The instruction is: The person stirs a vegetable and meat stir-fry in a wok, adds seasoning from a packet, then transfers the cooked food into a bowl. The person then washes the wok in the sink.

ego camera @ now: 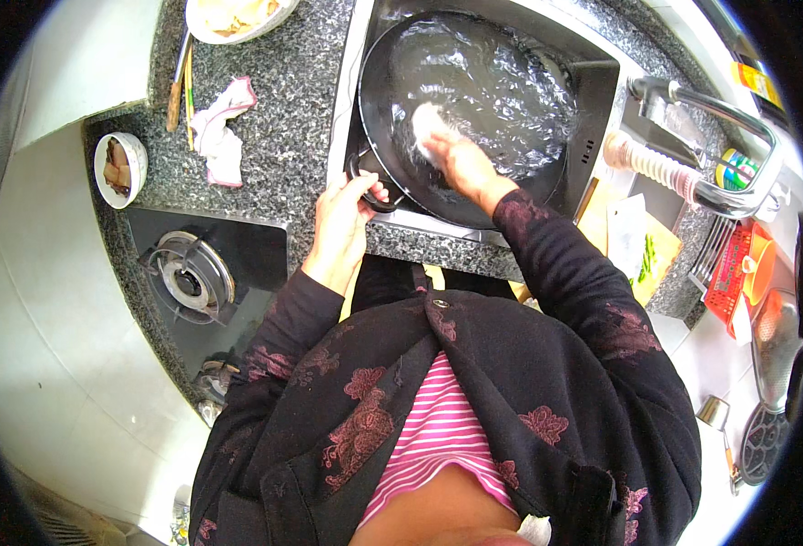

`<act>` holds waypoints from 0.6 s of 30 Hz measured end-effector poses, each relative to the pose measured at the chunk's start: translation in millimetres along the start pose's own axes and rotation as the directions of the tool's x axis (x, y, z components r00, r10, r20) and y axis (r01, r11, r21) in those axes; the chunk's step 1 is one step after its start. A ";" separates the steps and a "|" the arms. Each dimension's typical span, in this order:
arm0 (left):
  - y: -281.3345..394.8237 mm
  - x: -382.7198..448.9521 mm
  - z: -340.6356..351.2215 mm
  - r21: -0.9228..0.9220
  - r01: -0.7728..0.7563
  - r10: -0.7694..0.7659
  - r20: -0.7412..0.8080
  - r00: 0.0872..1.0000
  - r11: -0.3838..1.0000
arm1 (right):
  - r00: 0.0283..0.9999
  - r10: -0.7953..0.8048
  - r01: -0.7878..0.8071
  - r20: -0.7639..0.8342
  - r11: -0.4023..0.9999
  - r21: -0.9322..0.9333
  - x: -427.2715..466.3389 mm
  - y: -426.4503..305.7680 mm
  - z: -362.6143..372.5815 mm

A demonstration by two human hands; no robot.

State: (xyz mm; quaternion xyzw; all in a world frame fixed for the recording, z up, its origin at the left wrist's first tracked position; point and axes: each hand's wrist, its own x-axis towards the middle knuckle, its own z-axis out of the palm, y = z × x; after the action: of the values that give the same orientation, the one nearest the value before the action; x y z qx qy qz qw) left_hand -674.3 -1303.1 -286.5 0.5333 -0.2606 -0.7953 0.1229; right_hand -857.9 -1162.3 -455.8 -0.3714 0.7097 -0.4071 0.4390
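A large black wok (376, 95) with water in it sits in the stainless steel sink (596, 102). My left hand (340, 225) grips the wok's black loop handle (354, 168) at the near left rim. Inside the wok, my right hand (466, 167) presses a white cloth or pad (430, 123) against the wet inner surface. The fingertips are partly hidden by the cloth and water. The water's surface is rippled and full of bright reflections.
A faucet (770, 147) with a ribbed hose (651, 160) reaches in from the right. A cleaver (625, 228) and chopped greens (647, 259) lie on a cutting board (668, 247). Leftward are a white cloth (220, 140), a bowl of meat (141, 170) and a gas burner (190, 276).
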 end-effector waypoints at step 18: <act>60.0 -60.8 51.5 0.062 -0.193 0.178 0.198 0.964 0.979 | 0.975 0.154 -0.026 0.161 0.795 -0.607 -59.3 4.3 -95.8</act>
State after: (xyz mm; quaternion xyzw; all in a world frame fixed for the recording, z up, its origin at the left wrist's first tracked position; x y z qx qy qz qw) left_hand -701.9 -1309.7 -190.9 0.4320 -0.3520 -0.8168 0.1495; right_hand -927.3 -1084.0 -413.6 -0.4962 0.7707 -0.0999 0.3871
